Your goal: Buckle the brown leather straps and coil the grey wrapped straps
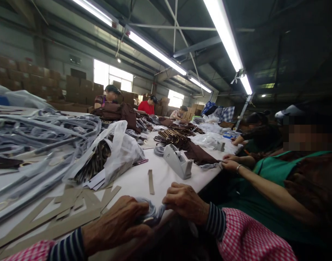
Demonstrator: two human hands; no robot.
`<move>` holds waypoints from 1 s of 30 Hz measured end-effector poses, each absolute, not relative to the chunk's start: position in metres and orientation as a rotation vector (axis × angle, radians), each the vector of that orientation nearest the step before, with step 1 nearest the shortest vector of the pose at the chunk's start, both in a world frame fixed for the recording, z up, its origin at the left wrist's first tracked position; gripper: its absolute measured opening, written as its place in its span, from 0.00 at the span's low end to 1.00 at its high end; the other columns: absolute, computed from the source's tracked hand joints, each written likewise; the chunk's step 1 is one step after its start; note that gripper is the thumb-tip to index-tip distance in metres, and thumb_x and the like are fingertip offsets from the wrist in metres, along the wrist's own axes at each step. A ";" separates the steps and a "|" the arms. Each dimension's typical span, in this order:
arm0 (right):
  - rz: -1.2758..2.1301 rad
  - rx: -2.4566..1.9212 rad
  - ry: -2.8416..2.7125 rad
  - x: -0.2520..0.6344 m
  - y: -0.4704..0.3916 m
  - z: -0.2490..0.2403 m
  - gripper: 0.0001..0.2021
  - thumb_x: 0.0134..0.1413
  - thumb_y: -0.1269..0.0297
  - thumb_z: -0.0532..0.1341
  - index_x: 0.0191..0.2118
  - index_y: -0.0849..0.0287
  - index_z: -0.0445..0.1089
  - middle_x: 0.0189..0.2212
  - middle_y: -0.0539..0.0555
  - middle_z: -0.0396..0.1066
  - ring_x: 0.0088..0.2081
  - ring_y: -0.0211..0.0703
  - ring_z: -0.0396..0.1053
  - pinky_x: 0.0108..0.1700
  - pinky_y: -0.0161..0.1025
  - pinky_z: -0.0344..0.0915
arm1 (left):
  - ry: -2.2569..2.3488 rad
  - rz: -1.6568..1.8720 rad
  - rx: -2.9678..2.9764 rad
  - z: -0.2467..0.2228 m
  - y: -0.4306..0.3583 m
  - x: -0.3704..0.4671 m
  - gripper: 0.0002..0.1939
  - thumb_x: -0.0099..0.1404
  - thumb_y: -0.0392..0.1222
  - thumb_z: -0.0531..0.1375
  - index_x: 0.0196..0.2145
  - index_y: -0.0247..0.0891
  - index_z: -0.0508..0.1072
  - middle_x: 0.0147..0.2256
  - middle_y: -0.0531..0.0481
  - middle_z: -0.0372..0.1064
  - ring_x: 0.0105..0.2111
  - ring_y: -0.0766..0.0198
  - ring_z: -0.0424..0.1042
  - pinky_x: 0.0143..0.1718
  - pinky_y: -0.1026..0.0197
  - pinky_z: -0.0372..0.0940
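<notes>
At the table's near edge, a bundled grey-blue strap [152, 210] in what looks like clear plastic wrap lies between my hands. My left hand [122, 221] is closed on its left side, with the fingers over the coil. My right hand [182, 201] pinches the right end of the same strap. A bit of gold-coloured metal shows at the bundle's lower side. Just beyond stands a grey tape dispenser [177, 161], and a short beige strip [151, 182] lies in front of it. More beige cardboard-like strips [81, 210] are scattered beside my left hand.
Wrapped grey straps [46, 134] cover the table's left. A white plastic bag [119, 152] holds dark strips. Brown fabric pieces [122, 114] are piled farther back. Close on the right, a co-worker in a green apron [274, 174] handles brown fabric; several others work around the table.
</notes>
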State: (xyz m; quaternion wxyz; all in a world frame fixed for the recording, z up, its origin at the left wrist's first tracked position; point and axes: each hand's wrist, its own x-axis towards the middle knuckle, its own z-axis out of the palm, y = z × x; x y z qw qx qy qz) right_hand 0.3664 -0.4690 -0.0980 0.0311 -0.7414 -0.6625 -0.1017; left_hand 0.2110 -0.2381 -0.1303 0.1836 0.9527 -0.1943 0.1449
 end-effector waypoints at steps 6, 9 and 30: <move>-0.521 -2.116 -2.274 0.374 -0.447 -0.112 0.20 0.71 0.62 0.58 0.65 0.47 0.60 0.39 0.47 0.76 0.39 0.43 0.70 0.32 0.41 0.57 | -0.661 0.344 2.678 -0.145 -0.220 0.221 0.12 0.70 0.43 0.62 0.50 0.49 0.73 0.45 0.52 0.75 0.42 0.59 0.72 0.44 0.61 0.61; -0.467 -2.152 -2.314 0.373 -0.443 -0.113 0.19 0.72 0.63 0.56 0.64 0.45 0.59 0.43 0.46 0.76 0.40 0.41 0.72 0.30 0.40 0.57 | -0.616 0.250 2.758 -0.146 -0.220 0.229 0.12 0.63 0.33 0.62 0.43 0.49 0.75 0.41 0.54 0.75 0.38 0.59 0.71 0.40 0.59 0.60; -0.119 -2.279 -2.266 0.347 -0.413 -0.090 0.11 0.67 0.57 0.63 0.48 0.58 0.69 0.42 0.55 0.78 0.41 0.45 0.76 0.33 0.36 0.58 | -0.583 0.374 2.687 -0.120 -0.228 0.206 0.30 0.65 0.28 0.60 0.61 0.52 0.67 0.64 0.46 0.58 0.63 0.49 0.56 0.63 0.43 0.61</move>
